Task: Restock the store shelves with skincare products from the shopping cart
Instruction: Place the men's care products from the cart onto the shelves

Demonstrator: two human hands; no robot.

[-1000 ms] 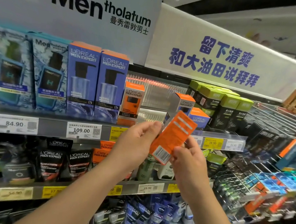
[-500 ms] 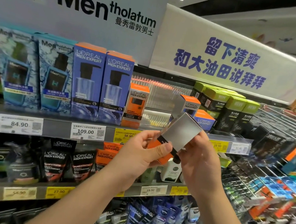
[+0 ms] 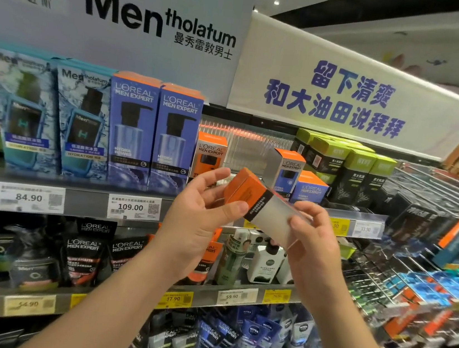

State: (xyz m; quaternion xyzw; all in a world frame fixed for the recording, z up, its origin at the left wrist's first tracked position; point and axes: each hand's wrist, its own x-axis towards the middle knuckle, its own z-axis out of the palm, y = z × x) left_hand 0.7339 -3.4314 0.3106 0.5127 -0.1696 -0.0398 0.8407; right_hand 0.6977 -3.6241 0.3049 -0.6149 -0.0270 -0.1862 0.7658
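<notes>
box (image 3: pixel 259 207) between left grip (image 3: pixel 202 217), right grip (image 3: pixel 312 243)

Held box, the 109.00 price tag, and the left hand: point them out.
Held box (image 3: pixel 251 198), head view, orange end.
109.00 price tag (image 3: pixel 133 207), head view, printed price.
Left hand (image 3: pixel 197 219), head view, palm.

Orange-and-silver box (image 3: pixel 259 207) with black band, blue pump cartons (image 3: pixel 152 131)

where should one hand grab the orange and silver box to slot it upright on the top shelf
Probably round the silver lower half of the orange and silver box, across its narrow sides, coming from the right as the right hand already does. The box lies tilted, orange end up-left in the left hand; a low side grip leaves that end free to enter the gap beside the small orange L'Oreal box.
</notes>
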